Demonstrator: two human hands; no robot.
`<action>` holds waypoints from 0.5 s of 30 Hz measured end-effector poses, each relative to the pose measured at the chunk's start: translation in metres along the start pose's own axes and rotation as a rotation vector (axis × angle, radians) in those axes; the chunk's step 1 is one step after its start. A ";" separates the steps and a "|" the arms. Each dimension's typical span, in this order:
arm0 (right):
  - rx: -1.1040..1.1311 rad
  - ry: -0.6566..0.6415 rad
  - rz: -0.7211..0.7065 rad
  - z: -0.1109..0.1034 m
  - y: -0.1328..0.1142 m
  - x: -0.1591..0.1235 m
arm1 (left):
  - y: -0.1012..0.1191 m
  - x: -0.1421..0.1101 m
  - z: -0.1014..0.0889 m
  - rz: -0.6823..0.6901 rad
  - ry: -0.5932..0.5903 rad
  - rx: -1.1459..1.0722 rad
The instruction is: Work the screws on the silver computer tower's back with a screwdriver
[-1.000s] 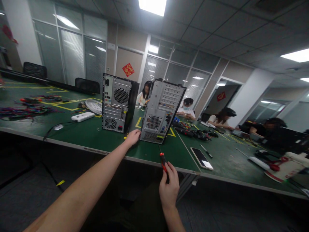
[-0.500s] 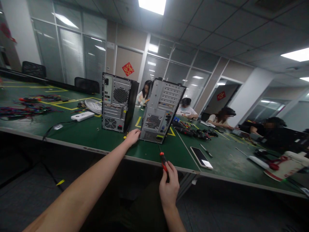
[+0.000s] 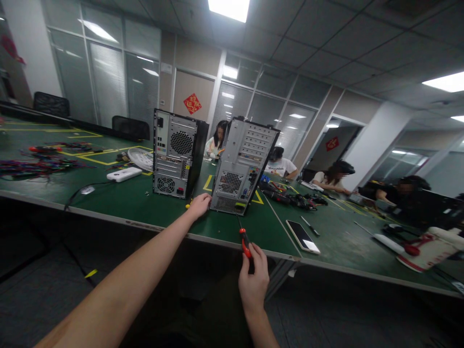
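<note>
The right hand [image 3: 254, 270] holds a red-and-black-handled screwdriver [image 3: 243, 237] with a thin dark shaft. Its grip pinches the back end of the handle between thumb and fingers, leaving most of the handle and the whole shaft free; held this far back, the tool probably reaches low without the hand blocking the view. The shaft points up and away, at the bottom edge of a tall grey metal computer case [image 3: 232, 182] with a perforated back panel; whether the tip touches it cannot be told.

That case stands on the green worktop [image 3: 206, 232] near its front edge, back panel facing the person, which puts the sockets and vents within easy reach. It leans in the view, though the tilted camera may account for that. The left hand [image 3: 199, 205] lies at its lower left edge, apparently to steady it from the side opposite the tool. How that grip is closed cannot be told, as the fingertips meet the case's edge and are partly hidden.

A second grey-and-black computer case [image 3: 174, 154] stands upright to the left, also back panel forward, with a gap between the two. A white-framed phone [image 3: 302, 237] lies right of the screwdriver, clear of both hands.
</note>
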State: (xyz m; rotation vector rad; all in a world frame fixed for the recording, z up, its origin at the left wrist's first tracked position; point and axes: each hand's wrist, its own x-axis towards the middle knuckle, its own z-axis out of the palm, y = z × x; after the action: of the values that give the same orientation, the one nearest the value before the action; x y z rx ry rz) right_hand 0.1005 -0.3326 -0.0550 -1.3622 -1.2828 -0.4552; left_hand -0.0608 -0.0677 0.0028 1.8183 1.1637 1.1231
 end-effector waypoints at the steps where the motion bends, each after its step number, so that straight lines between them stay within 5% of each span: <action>1: -0.009 -0.005 -0.008 0.000 0.001 0.000 | 0.000 0.000 0.000 0.000 0.001 -0.008; 15: 0.010 -0.004 0.008 -0.001 -0.001 0.001 | 0.003 -0.001 -0.001 -0.003 -0.011 -0.006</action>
State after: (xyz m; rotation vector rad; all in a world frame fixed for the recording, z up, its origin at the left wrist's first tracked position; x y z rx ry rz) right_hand 0.1001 -0.3332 -0.0534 -1.3604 -1.2809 -0.4395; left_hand -0.0613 -0.0698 0.0053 1.8158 1.1545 1.1122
